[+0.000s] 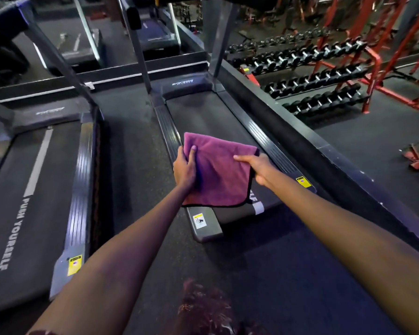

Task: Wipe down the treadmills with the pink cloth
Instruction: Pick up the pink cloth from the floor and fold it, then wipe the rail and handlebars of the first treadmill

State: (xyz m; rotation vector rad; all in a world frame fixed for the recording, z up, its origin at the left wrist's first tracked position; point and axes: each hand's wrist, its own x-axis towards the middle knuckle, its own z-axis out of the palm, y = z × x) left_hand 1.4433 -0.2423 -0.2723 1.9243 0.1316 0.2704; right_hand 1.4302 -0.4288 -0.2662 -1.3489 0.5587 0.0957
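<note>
Cloth: the pink cloth (pixel 219 169) is spread between both hands, held above the rear end of the right-hand treadmill (pixel 228 122). The left hand (pixel 184 168) grips its left edge, thumb lying on top of the fabric. The right hand (pixel 257 166) pinches the right edge, fingers curled under. A second treadmill (pixel 34 189) stands to the left. A red rack (pixel 373 93) at the right holds rows of dumbbells (pixel 312 83).

You stood in a gym. Two treadmills (pixel 41 189) (pixel 218 122) ran side by side on dark rubber flooring (pixel 131 151); right of your grip, tiered dumbbell racks (pixel 307 68) and red steel frames (pixel 385 44) filled the room.
</note>
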